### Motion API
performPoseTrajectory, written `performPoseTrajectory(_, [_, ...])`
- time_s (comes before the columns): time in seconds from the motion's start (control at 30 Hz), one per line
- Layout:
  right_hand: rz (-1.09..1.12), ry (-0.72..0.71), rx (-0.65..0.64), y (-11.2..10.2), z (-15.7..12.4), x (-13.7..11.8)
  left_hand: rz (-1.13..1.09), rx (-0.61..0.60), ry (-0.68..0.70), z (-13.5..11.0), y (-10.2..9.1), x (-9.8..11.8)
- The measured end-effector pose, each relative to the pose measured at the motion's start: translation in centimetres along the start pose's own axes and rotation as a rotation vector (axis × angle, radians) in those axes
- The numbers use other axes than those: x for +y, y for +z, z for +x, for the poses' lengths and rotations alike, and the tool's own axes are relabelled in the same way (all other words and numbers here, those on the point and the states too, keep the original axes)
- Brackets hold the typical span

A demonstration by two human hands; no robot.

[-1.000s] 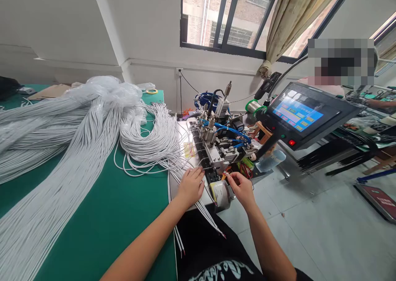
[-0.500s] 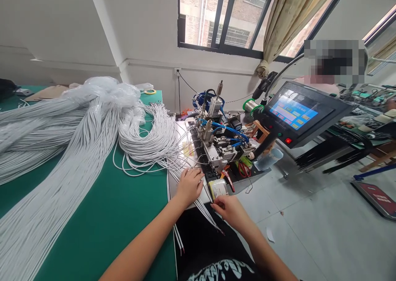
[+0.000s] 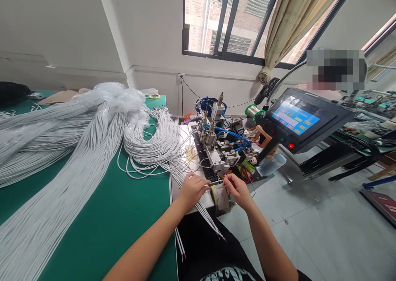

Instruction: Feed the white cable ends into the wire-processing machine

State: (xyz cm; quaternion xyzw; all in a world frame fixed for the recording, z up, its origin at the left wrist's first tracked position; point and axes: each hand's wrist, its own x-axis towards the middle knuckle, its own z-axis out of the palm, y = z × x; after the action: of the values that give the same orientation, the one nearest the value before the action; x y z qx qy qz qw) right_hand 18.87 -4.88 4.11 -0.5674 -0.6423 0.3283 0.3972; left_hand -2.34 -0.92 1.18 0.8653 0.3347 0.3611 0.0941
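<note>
Pinching a length of white cable point(image 3: 215, 182), the person's two hands face each other at the front edge of a bench-top machine point(image 3: 222, 143). Taking that cable as the centre of the dial, the left hand point(image 3: 194, 189) is at nine o'clock, its thumb and fingers closed on the cable, and the right hand point(image 3: 237, 191) is at about four o'clock, with thumb and fingertips brought together on the other end of the visible stretch. The exact contact at the right fingertips is too small to make out.

At six o'clock, just below the cable, sits a roll of tape point(image 3: 221, 197). Several loose cables point(image 3: 202, 213) pass beside the left hand and hang toward the person's lap, their tips reddish. The machine's metal frame and blue tubes stand at twelve o'clock. A lit screen point(image 3: 295, 117) is at two o'clock, with a co-worker point(image 3: 321, 93) beyond it in the same direction; a spool of wire point(image 3: 253, 111) stands at one o'clock. Toward ten o'clock a curved bundle of cables point(image 3: 151, 147) lies on a green table point(image 3: 123, 215), and farther out that way clear plastic wrap point(image 3: 108, 92) covers more cables.
</note>
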Motion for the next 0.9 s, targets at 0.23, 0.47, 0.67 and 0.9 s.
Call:
performPoseTrajectory(0.23, [0.251,0.035,-0.043,2.0,1.6,-1.0,0.021,-0.007,0.017,-0.2,0.5,-0.5])
performPoseTrajectory(0.47, [-0.114,-0.041,0.01,-0.2,2.5,0.9,0.058,0.016,-0.02,-0.1,0.7,-0.4])
performPoseTrajectory(0.67, [-0.257,-0.025,0.012,-0.3,3.4,3.5,0.101,-0.088,-0.069,0.1,0.5,-0.2])
performPoseTrajectory(0.9, [0.176,0.137,-0.039,0.9,4.1,6.4,0.106,-0.119,-0.169,0.1,0.6,-0.2])
